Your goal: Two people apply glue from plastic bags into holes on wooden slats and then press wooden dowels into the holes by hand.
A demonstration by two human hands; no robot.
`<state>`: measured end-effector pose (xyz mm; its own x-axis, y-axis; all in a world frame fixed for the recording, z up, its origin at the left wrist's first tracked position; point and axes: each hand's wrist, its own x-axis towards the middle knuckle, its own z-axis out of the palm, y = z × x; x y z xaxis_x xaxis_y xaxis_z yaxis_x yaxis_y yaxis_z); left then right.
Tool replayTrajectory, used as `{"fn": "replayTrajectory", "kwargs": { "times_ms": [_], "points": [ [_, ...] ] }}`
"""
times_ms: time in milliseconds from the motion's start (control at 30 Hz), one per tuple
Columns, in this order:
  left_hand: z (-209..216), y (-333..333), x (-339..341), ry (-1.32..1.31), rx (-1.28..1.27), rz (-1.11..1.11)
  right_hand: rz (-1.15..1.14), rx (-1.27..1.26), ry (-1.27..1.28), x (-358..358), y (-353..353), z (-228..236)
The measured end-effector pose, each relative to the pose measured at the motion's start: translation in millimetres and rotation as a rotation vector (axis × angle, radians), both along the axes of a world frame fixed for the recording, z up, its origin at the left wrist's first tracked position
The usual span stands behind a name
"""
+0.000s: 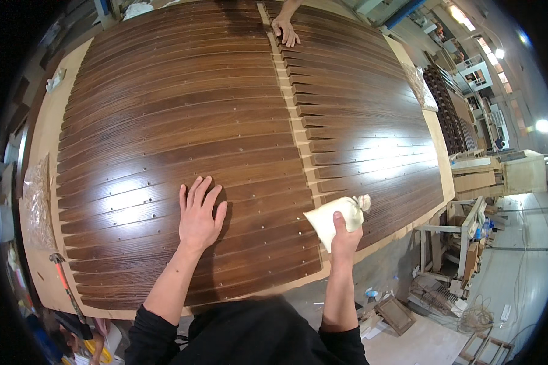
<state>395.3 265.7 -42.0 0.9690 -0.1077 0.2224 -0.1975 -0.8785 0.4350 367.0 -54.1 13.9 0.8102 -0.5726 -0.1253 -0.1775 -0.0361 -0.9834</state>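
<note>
Two panels of dark brown wooden slats [164,109] lie side by side on a large pale table [73,67], with a light strip showing between them. My left hand [200,216] is open, resting on the left panel with its fingers stretched forward. In my right hand [346,238] I grip a cream-coloured squeeze bag [332,220], knotted at one end. Its pointed end faces left, above the near end of the right edge of the left panel. Small holes or pale dots run along the slats.
Across the table, another person's hand [284,31] is at the gap. A hammer [67,283] lies at the left edge, near a clear plastic bag of small tan pieces [38,207]. A similar bag [421,88] lies at the right edge. A wooden rack [447,240] stands at right.
</note>
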Motion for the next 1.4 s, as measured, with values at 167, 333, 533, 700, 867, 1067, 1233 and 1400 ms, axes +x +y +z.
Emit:
{"fn": "replayTrajectory", "kwargs": {
  "times_ms": [167, 333, 533, 700, 867, 1067, 1233, 1400],
  "points": [
    [1.6, -2.0, -0.2, 0.003, 0.007, 0.001, 0.009, 0.06, -0.075, 20.8, 7.6, 0.2],
    [2.4, -0.9, 0.6, -0.009, 0.022, -0.003, 0.049, -0.014, -0.015, 31.3, 15.8, -1.5],
    [3.1, -0.2, 0.6, -0.014, 0.007, 0.002, 0.073, -0.032, -0.007, 30.1, 11.7, -10.4],
    [2.2, -1.5, 0.7, -0.004, 0.008, -0.006, 0.088, -0.055, -0.001, 30.6, 8.6, -17.8],
    [1.9, -0.8, 0.7, 0.011, 0.002, -0.001, 0.127, -0.069, 0.026, 31.0, 11.7, -18.1],
    [3.1, -1.7, 1.6, 0.006, -0.012, 0.001, 0.051, -0.023, -0.01, 29.9, 6.7, -8.4],
    [2.2, 0.3, 0.8, 0.021, -0.005, 0.003, 0.012, 0.069, -0.066, 46.3, 10.6, 5.7],
    [2.5, -0.5, 0.5, 0.019, -0.001, 0.001, -0.001, 0.039, 0.017, 62.0, 19.2, 0.8]
  ]
}}
